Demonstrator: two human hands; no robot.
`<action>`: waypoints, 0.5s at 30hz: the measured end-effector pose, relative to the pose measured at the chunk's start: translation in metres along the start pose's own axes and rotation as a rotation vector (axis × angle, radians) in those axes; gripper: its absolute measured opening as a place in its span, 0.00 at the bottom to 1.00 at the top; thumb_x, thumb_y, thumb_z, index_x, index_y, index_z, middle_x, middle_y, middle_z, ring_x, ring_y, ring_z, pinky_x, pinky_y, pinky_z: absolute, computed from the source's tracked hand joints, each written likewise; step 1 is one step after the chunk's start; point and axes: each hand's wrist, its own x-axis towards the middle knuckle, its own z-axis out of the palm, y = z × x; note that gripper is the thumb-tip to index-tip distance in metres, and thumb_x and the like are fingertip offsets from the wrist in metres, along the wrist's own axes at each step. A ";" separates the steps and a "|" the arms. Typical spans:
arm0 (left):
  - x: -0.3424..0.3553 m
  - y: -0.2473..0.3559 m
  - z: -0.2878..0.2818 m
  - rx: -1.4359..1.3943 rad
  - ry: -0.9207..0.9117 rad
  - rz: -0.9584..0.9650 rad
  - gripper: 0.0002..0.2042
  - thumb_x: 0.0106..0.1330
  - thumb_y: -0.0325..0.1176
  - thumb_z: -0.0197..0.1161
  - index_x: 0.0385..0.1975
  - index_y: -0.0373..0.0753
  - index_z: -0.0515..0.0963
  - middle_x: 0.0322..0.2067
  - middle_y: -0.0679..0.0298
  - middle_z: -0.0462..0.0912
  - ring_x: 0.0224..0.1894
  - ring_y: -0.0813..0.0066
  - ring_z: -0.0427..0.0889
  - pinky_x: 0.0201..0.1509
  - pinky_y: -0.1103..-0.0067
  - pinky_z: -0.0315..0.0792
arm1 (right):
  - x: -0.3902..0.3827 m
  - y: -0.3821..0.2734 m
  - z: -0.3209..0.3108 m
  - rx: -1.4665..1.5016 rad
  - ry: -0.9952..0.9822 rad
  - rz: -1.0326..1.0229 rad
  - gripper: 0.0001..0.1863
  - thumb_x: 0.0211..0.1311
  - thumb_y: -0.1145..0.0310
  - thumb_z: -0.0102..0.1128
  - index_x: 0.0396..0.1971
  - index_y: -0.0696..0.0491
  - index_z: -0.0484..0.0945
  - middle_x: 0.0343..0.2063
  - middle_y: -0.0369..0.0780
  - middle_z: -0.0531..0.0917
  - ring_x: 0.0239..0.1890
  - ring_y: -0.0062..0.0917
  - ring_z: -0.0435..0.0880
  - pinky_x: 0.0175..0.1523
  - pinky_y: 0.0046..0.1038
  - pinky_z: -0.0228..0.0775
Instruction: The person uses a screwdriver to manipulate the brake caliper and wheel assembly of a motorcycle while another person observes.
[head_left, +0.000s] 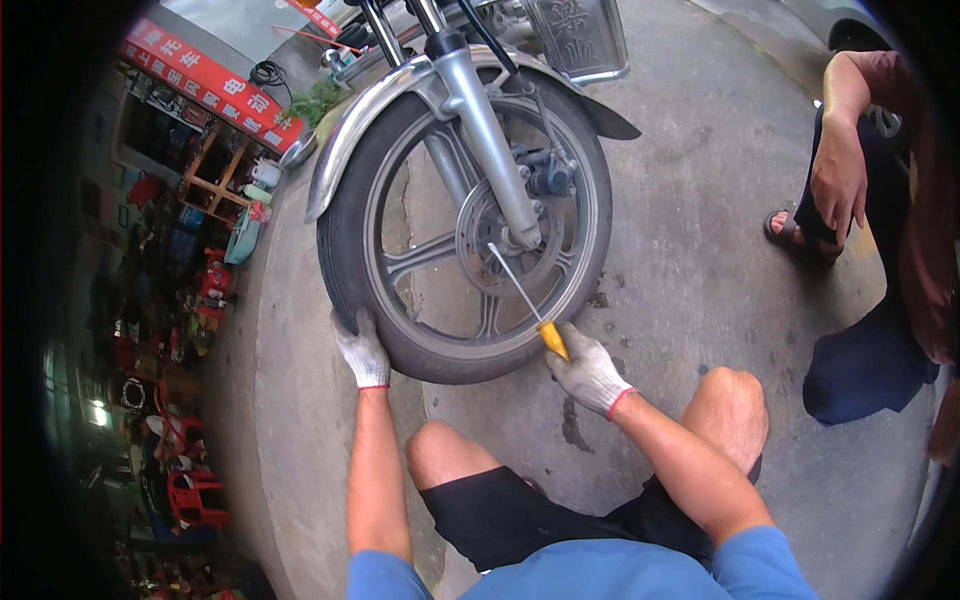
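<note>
A motorcycle's front wheel with a black tyre and cast spokes stands upright before me, under a chrome mudguard. My left hand in a grey-white glove grips the tyre's lower left. My right hand, gloved alike, is closed on a screwdriver with a yellow handle and long steel shaft. The shaft points up-left, with its tip over the brake disc below the silver fork leg; whether it touches the disc I cannot tell.
Another person sits at the right, a bare hand hanging and a sandalled foot on the concrete floor. Along the left are a red banner, a wooden rack, red chairs and clutter. My bare knees are at the bottom.
</note>
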 end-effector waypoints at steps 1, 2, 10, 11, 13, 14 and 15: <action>0.000 -0.001 0.000 -0.016 0.040 -0.002 0.27 0.66 0.38 0.59 0.59 0.25 0.64 0.51 0.46 0.77 0.52 0.58 0.76 0.60 0.71 0.65 | 0.001 -0.004 0.006 0.001 -0.009 0.007 0.19 0.59 0.63 0.55 0.48 0.57 0.70 0.35 0.56 0.80 0.42 0.52 0.79 0.45 0.46 0.71; 0.001 -0.001 -0.001 -0.009 0.039 -0.009 0.27 0.66 0.38 0.59 0.59 0.25 0.64 0.51 0.46 0.77 0.52 0.58 0.76 0.60 0.71 0.65 | 0.003 -0.008 0.011 0.009 0.000 -0.024 0.19 0.59 0.63 0.55 0.47 0.57 0.70 0.34 0.56 0.80 0.41 0.52 0.79 0.45 0.46 0.71; -0.004 0.003 -0.001 0.010 -0.062 -0.036 0.34 0.67 0.47 0.58 0.63 0.26 0.60 0.57 0.45 0.72 0.57 0.58 0.72 0.63 0.71 0.62 | -0.002 -0.006 0.026 0.007 -0.001 -0.049 0.18 0.58 0.63 0.57 0.45 0.56 0.72 0.33 0.55 0.81 0.40 0.52 0.79 0.43 0.46 0.71; -0.002 -0.005 0.001 0.059 -0.054 -0.028 0.34 0.67 0.48 0.57 0.64 0.27 0.60 0.57 0.47 0.73 0.57 0.59 0.73 0.63 0.72 0.63 | -0.002 -0.001 0.028 -0.006 0.019 -0.055 0.18 0.58 0.62 0.57 0.44 0.56 0.72 0.33 0.55 0.81 0.39 0.52 0.80 0.43 0.47 0.72; -0.003 -0.024 0.004 0.006 -0.019 -0.076 0.30 0.69 0.45 0.56 0.64 0.29 0.61 0.57 0.49 0.73 0.57 0.61 0.72 0.64 0.72 0.63 | -0.005 0.003 0.028 0.003 0.065 -0.133 0.19 0.57 0.61 0.58 0.43 0.57 0.73 0.33 0.55 0.81 0.37 0.52 0.80 0.42 0.47 0.72; 0.002 -0.034 -0.004 -0.016 -0.041 -0.099 0.31 0.70 0.46 0.55 0.65 0.30 0.60 0.59 0.51 0.71 0.59 0.62 0.71 0.65 0.73 0.61 | -0.005 0.004 0.031 0.002 0.074 -0.176 0.20 0.56 0.62 0.60 0.46 0.58 0.73 0.33 0.55 0.81 0.38 0.51 0.80 0.41 0.44 0.73; 0.005 -0.047 -0.008 -0.040 -0.067 -0.122 0.32 0.70 0.48 0.55 0.66 0.31 0.59 0.61 0.52 0.69 0.60 0.63 0.69 0.66 0.73 0.60 | -0.003 0.004 0.037 -0.002 0.085 -0.219 0.22 0.56 0.64 0.62 0.48 0.60 0.73 0.34 0.55 0.81 0.38 0.51 0.81 0.40 0.42 0.74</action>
